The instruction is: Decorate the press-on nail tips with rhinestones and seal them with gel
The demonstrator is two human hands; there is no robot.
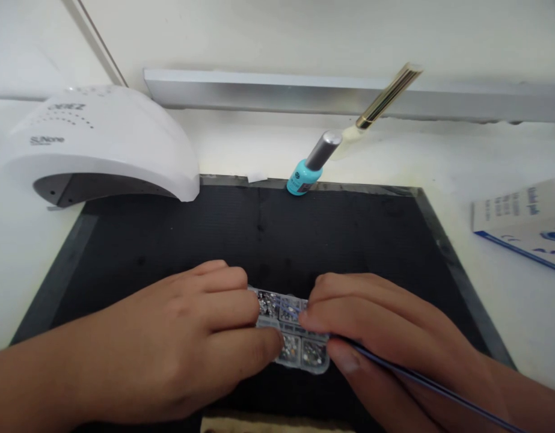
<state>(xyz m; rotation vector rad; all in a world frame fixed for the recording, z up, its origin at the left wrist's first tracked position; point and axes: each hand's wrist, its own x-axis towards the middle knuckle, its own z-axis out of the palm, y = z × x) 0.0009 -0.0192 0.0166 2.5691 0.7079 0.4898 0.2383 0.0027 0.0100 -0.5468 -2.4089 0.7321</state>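
Clear plastic, split into small compartments, forms the case (300, 353) of glittering stones (314, 355) that sits between a person's two hands above a black mat (214, 234), near its close edge. The left hand (182, 337) grips the case's left end, fingers curled over it and thumb pressed along the near side. The right hand (394, 319) pinches a slim dark-blue tool (407, 373) between thumb and fingers at the case's right end; its shaft slants down to the lower right, while its tip is hard to make out among the stones.

Beyond the hands, a turquoise bottle (304, 176) with a grey cap stands at the mat's far edge — just in front of a pale bottle (348, 141) topped in striped gold. A white lamp (119, 138) marked "SUNone" arches over the mat's far left corner, and a small white scrap (258, 177) lies along the back edge. At right, a white-and-blue box (525, 222) rests on the white tabletop (453, 162); behind everything runs a grey metal rail (259, 93).
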